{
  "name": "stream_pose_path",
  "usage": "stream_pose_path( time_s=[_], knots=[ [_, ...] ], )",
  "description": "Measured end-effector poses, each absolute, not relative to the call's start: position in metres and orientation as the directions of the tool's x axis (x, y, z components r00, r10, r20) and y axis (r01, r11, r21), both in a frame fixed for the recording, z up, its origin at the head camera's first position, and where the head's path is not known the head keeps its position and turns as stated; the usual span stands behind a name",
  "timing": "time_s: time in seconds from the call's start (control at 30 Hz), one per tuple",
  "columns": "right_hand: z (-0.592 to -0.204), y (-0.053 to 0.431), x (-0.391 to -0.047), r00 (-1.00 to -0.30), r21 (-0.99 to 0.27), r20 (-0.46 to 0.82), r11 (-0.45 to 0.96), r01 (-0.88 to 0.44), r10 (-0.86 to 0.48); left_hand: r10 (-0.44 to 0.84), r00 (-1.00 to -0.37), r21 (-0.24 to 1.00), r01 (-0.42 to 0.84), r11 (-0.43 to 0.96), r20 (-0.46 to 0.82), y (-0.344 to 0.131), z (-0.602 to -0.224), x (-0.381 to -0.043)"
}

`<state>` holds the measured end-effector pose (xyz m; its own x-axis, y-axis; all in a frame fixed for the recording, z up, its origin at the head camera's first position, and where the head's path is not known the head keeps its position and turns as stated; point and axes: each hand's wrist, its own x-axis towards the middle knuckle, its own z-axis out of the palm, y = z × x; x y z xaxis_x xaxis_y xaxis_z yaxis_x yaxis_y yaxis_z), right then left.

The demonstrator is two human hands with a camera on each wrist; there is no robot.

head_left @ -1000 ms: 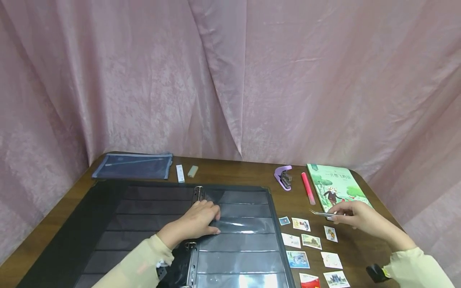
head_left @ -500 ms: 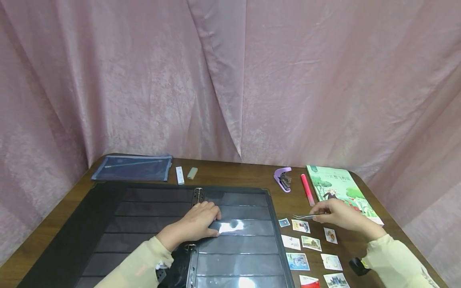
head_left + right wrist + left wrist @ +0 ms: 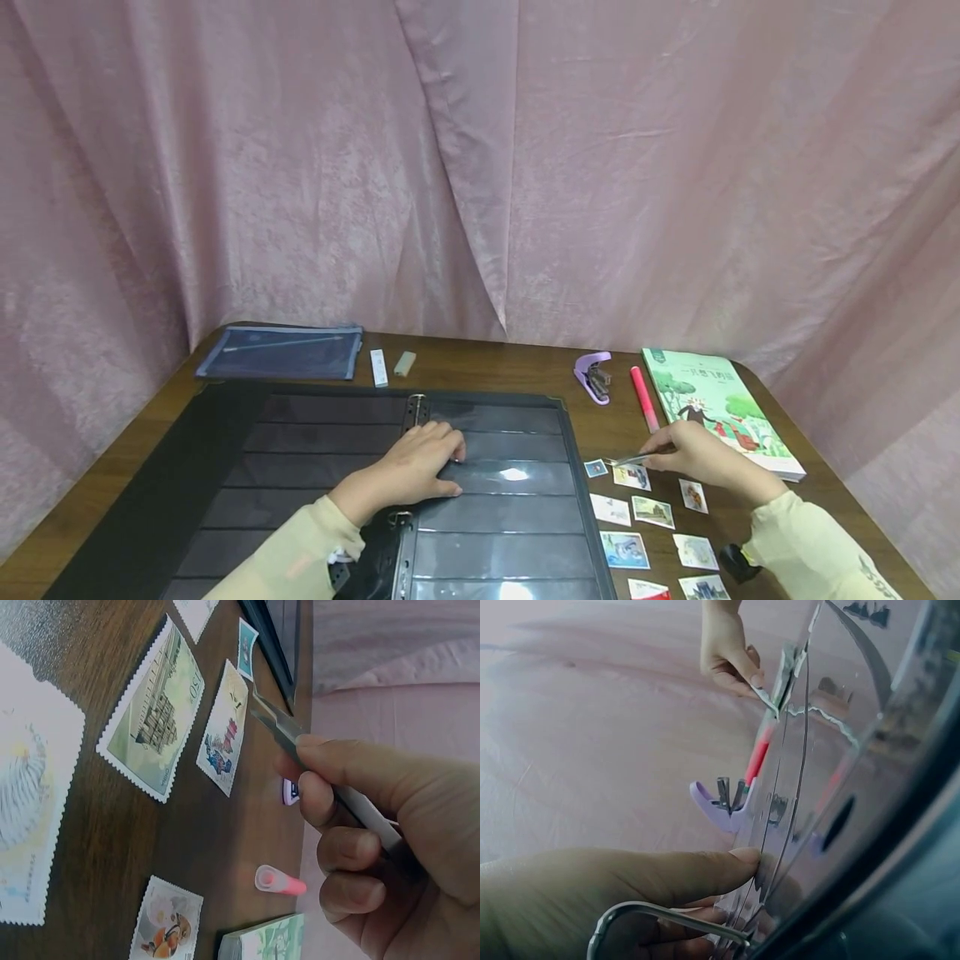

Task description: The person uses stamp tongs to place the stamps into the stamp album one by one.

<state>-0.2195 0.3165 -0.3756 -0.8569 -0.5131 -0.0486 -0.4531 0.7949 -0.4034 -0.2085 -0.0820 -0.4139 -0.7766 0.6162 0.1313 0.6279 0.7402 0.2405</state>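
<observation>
My right hand [image 3: 686, 450] pinches metal tweezers [image 3: 349, 796], their bent tips parted beside a stamp with colourful figures [image 3: 225, 736]. A small blue stamp [image 3: 596, 468] lies just left of those tips. Spread over my open stamp album [image 3: 498, 517], with its black pages and clear strips, my left hand [image 3: 408, 468] rests at the ring spine. In the left wrist view its thumb lies on the clear page edge near a metal ring [image 3: 667, 911]. Below the tweezers sit a building stamp [image 3: 652, 512] and several other stamps, and an orange-figured stamp [image 3: 693, 496] lies to their right.
Behind the album are a blue mesh pouch [image 3: 281, 353], a white strip [image 3: 378, 367] and a greenish eraser-like block [image 3: 405, 363]. A purple stapler [image 3: 592, 377], a pink marker [image 3: 643, 398] and a green book [image 3: 722, 410] stand at the back right. A pink curtain [image 3: 480, 167] hangs behind.
My right hand has moved left with the tweezers, from in front of the book to the top row of stamps. My left hand stays on the album.
</observation>
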Motion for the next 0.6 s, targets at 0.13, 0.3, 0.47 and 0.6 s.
stream_pose_path(
  time_s=[0.13, 0.3, 0.47, 0.6],
  knots=[
    [-0.3767, 0.3145, -0.2193, -0.851, -0.421, -0.047, 0.783, -0.458, -0.523, 0.618, -0.775, 0.243, 0.630, 0.738, 0.132, -0.0823, -0.4137, -0.2082],
    [-0.3785, 0.3128, -0.2186, -0.858, -0.435, -0.059, 0.787, -0.437, -0.510, 0.615, -0.777, 0.255, 0.627, 0.736, 0.134, -0.0824, -0.4142, -0.2083],
    [-0.3816, 0.3115, -0.2170, -0.872, -0.437, -0.066, 0.800, -0.412, -0.485, 0.612, -0.779, 0.262, 0.623, 0.737, 0.133, -0.0821, -0.4158, -0.2086],
    [-0.3825, 0.3112, -0.2154, -0.884, -0.432, -0.071, 0.813, -0.389, -0.461, 0.610, -0.779, 0.260, 0.624, 0.737, 0.144, -0.0820, -0.4170, -0.2094]
  ],
)
